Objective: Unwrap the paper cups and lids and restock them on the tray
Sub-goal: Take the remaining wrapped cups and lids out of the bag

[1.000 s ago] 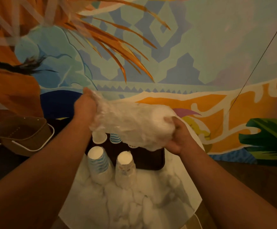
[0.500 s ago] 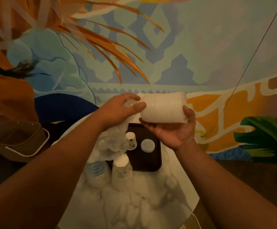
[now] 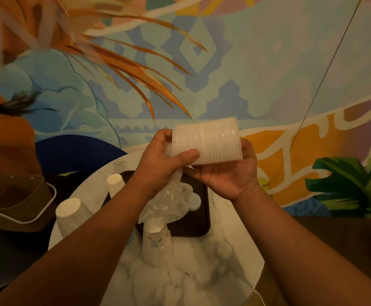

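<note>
Fingers (image 3: 186,154) of both hands curled round lid stack (image 3: 206,141) (held sideways), plastic wrap (image 3: 169,202) dangling

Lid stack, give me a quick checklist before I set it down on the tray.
1. Stack of lids out of its wrapper: ok, bare.
2. Right hand grip under the stack: ok.
3. Left hand free: not ok, it holds the plastic wrapper and touches the stack's end.
4. Landing spot on the tray: cannot tell, the wrapper hangs over it.
5. Stack aligned: ok.
</note>
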`<state>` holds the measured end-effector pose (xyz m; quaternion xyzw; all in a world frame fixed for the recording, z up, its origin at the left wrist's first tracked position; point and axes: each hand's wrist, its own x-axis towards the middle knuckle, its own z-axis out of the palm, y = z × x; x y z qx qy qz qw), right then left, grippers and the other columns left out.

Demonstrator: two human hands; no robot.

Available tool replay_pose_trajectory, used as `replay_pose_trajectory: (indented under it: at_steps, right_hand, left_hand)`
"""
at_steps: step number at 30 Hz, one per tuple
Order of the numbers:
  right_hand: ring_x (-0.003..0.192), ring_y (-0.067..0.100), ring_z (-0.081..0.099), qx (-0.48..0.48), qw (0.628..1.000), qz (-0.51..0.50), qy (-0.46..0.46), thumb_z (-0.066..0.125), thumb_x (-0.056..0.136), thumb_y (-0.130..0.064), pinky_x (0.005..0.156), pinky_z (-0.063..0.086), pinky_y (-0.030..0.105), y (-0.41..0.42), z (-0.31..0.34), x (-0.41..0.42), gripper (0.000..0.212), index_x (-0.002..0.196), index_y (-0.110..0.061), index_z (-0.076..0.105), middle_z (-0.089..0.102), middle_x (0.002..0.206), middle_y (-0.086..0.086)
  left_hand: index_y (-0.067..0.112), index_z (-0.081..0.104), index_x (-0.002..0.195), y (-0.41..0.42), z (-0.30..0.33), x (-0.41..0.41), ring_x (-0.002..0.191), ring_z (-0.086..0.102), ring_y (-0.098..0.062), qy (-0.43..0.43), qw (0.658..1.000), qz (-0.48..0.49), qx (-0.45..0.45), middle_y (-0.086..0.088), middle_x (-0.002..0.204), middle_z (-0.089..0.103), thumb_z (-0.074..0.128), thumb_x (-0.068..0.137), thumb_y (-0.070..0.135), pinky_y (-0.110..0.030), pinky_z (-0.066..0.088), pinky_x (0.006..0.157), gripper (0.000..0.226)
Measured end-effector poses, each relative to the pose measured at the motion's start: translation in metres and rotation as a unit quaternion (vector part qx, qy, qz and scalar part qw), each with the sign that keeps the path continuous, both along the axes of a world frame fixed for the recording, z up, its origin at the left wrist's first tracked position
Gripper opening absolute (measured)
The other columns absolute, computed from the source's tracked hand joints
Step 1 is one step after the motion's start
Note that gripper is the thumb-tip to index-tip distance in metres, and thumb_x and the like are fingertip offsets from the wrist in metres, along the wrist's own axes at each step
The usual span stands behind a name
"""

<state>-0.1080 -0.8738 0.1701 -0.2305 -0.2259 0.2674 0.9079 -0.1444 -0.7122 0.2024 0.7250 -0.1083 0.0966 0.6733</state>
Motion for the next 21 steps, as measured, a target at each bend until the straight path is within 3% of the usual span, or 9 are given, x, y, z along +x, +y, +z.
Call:
replay_pose_trajectory:
  at_steps: [5, 6, 8, 9, 11, 13, 16, 19, 21]
  right_hand:
    - [0.127, 0.038, 0.045, -0.095, 0.986, -0.135, -0.036, 0.084, 0.063, -0.039, 0.099, 0.043, 0.052, -0.005, 0.002, 0.005, 0.094, 0.143, -0.014, 0.042, 0.046, 0.141, 0.020]
    - [0.125, 0.035, 0.047, -0.102, 0.980, -0.162, -0.048, 0.084, 0.066, -0.035, 0.097, 0.046, 0.046, -0.003, 0.001, 0.006, 0.082, 0.138, -0.017, 0.049, 0.048, 0.140, 0.017]
    - [0.116, 0.030, 0.053, -0.124, 0.962, -0.241, -0.038, 0.075, 0.077, -0.017, 0.085, 0.052, 0.038, -0.001, -0.004, 0.005, 0.031, 0.107, -0.026, 0.070, 0.060, 0.125, 0.008]
    - [0.110, 0.027, 0.057, -0.149, 0.950, -0.275, -0.027, 0.066, 0.082, -0.005, 0.078, 0.055, 0.035, -0.001, -0.008, 0.004, 0.025, 0.093, -0.027, 0.073, 0.065, 0.114, 0.004]
    - [0.102, 0.024, 0.063, -0.204, 0.932, -0.299, -0.011, 0.053, 0.090, 0.005, 0.074, 0.058, 0.032, -0.002, -0.020, 0.002, 0.032, 0.091, -0.021, 0.071, 0.069, 0.103, 0.002]
    - [0.104, 0.024, 0.064, -0.251, 0.924, -0.288, 0.032, 0.049, 0.098, -0.012, 0.085, 0.056, 0.037, -0.003, -0.034, -0.003, 0.019, 0.104, -0.017, 0.066, 0.070, 0.105, 0.004]
    - [0.109, 0.032, 0.063, -0.320, 0.903, -0.248, 0.141, 0.041, 0.100, -0.045, 0.097, 0.048, 0.048, -0.007, -0.063, -0.008, 0.039, 0.107, -0.013, 0.062, 0.068, 0.111, 0.012]
    - [0.108, 0.033, 0.064, -0.409, 0.872, -0.178, 0.200, 0.048, 0.092, -0.057, 0.085, 0.057, 0.047, -0.009, -0.101, -0.020, 0.053, 0.118, -0.013, 0.058, 0.065, 0.120, 0.016]
    - [0.106, 0.030, 0.066, -0.424, 0.862, -0.138, 0.239, 0.050, 0.091, -0.057, 0.074, 0.060, 0.042, -0.009, -0.128, -0.031, 0.054, 0.126, -0.017, 0.058, 0.067, 0.119, 0.013]
  left_hand:
    - [0.033, 0.045, 0.106, -0.007, 0.001, -0.022, 0.086, 0.061, 0.009, -0.021, 0.993, 0.103, -0.050, 0.013, 0.103, 0.054, 0.082, 0.067, 0.030, -0.012, 0.051, 0.064, 0.055]
    - [0.030, 0.045, 0.108, -0.008, 0.000, -0.027, 0.086, 0.061, 0.005, -0.015, 0.990, 0.136, -0.046, 0.014, 0.102, 0.054, 0.083, 0.070, 0.029, -0.011, 0.050, 0.063, 0.054]
    - [0.028, 0.042, 0.115, -0.011, -0.002, -0.036, 0.088, 0.058, -0.001, 0.012, 0.982, 0.187, -0.025, 0.017, 0.102, 0.052, 0.079, 0.072, 0.031, -0.009, 0.049, 0.060, 0.057]
    - [0.028, 0.041, 0.117, -0.011, -0.004, -0.038, 0.087, 0.056, -0.001, 0.029, 0.978, 0.205, -0.011, 0.017, 0.103, 0.051, 0.079, 0.071, 0.034, -0.009, 0.047, 0.060, 0.060]
    - [0.028, 0.039, 0.120, -0.011, -0.009, -0.038, 0.085, 0.053, -0.001, 0.056, 0.970, 0.233, 0.031, 0.013, 0.105, 0.049, 0.081, 0.070, 0.039, -0.009, 0.042, 0.062, 0.066]
    - [0.026, 0.037, 0.126, -0.010, -0.016, -0.034, 0.093, 0.050, -0.006, 0.082, 0.959, 0.254, 0.093, 0.010, 0.111, 0.044, 0.082, 0.068, 0.043, -0.016, 0.041, 0.073, 0.076]
    - [0.023, 0.032, 0.135, -0.013, -0.036, -0.026, 0.107, 0.049, -0.015, 0.121, 0.939, 0.236, 0.220, 0.004, 0.116, 0.045, 0.082, 0.067, 0.047, -0.026, 0.040, 0.079, 0.088]
    - [0.019, 0.026, 0.139, -0.025, -0.072, -0.023, 0.119, 0.052, -0.024, 0.158, 0.890, 0.175, 0.389, -0.006, 0.132, 0.049, 0.079, 0.068, 0.053, -0.034, 0.045, 0.088, 0.095]
    - [0.018, 0.028, 0.135, -0.034, -0.097, -0.030, 0.116, 0.055, -0.025, 0.157, 0.873, 0.129, 0.443, -0.006, 0.129, 0.053, 0.076, 0.067, 0.057, -0.038, 0.050, 0.090, 0.092]
